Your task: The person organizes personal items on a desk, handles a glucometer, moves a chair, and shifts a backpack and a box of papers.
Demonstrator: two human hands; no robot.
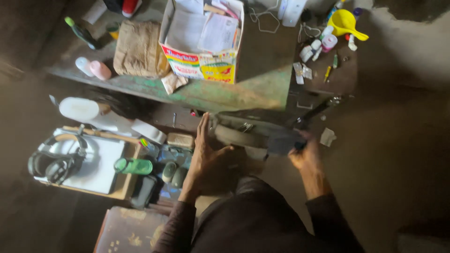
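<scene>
Green bench: worn green bench top (pixel 243 89) is sitting across the upper middle, paint rubbed off in patches.
Left hand: I'm seeing the left hand (pixel 211 159) lying flat with fingers stretched out and open, pressing on a grey wheel-like part (pixel 236 137) just below the bench edge; it is gripping nothing.
Right hand: right hand (pixel 304 157) is closing round a dark block (pixel 283 142), fingers wrapped on its right end.
Block position: dark block is sitting right beside the grey part, touching or nearly so, I cannot tell which; both are in front of the person's lap, under the bench front.
On bench: open cardboard box (pixel 201 63) stuffed with papers, brown paper bag (pixel 138 49) just left of it, yellow funnel (pixel 344 23) at the far right, small bottles and tubes scattered near it.
Left side: headphones (pixel 56 164) are resting on a white board (pixel 101 171), green bottle (pixel 133 166) lying next to them.
Sleeves: both arms are wearing dark sleeves (pixel 328 211).
Blur: picture is smearing, small items are too soft to name.
</scene>
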